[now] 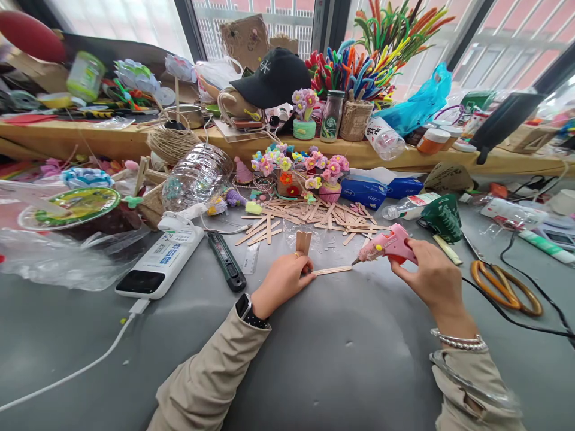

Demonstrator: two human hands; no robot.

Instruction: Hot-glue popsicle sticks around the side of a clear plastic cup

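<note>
My right hand (429,272) is wrapped round a pink hot glue gun (389,244). The gun's nozzle points left, at the right end of a flat wooden craft stick (333,271). My left hand (287,275) pinches the stick's other end, low over the grey tabletop. A small group of upright craft sticks (303,241) rises just behind my left fingers; whether the hand touches them I cannot tell. Behind both hands lies a loose pile of craft sticks (305,212).
Left of my hands lie a dark green utility knife (226,261), a clear ruler (251,258) and a white power bank (160,263) with a cable. Orange-handled scissors (507,287) and a black cord lie at the right. Pipe-cleaner flowers (332,173) stand behind the sticks.
</note>
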